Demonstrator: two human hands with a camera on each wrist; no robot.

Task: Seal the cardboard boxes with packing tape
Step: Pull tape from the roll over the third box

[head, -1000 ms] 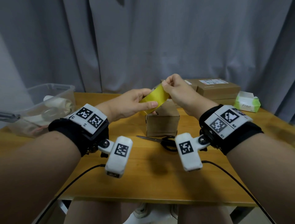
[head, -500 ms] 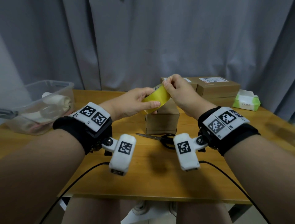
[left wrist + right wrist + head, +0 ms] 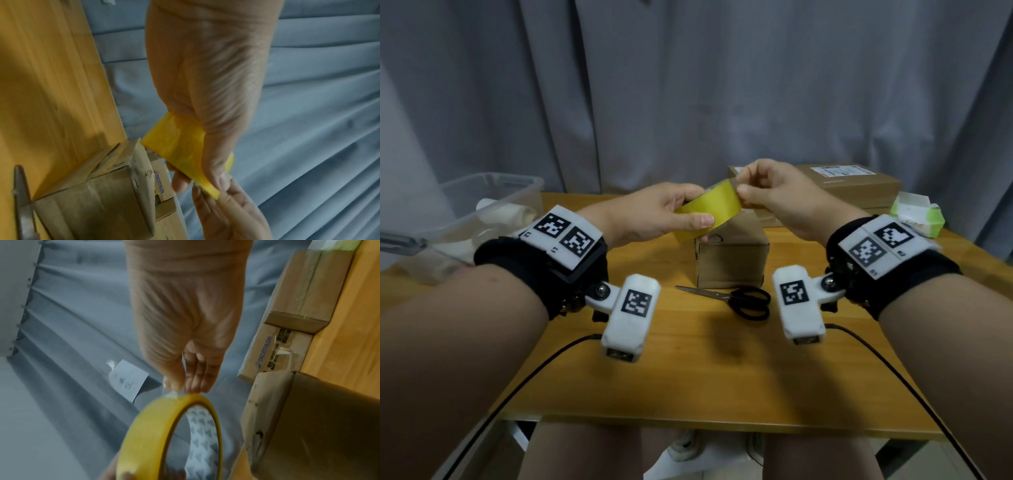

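My left hand (image 3: 674, 216) grips a yellow roll of packing tape (image 3: 709, 212), held in the air above a small cardboard box (image 3: 732, 260) at the table's middle. The thumb lies across the roll's outer face (image 3: 185, 151). My right hand (image 3: 756, 192) pinches the tape's loose end at the roll's upper right edge, thumb against fingertips (image 3: 193, 384). The roll (image 3: 164, 426) shows a white printed core inside. The small box's top flaps look closed and crumpled (image 3: 115, 191).
Black-handled scissors (image 3: 743, 299) lie on the wooden table (image 3: 722, 377) just in front of the small box. Larger flat cardboard boxes (image 3: 852, 185) are stacked at the back right, beside a green-and-white tissue pack (image 3: 917, 216). A clear plastic bin (image 3: 482, 212) stands at the left.
Both hands with the roll have stayed above the small box; the right hand's fingers have shifted along the roll's top edge and now pinch the tape end.
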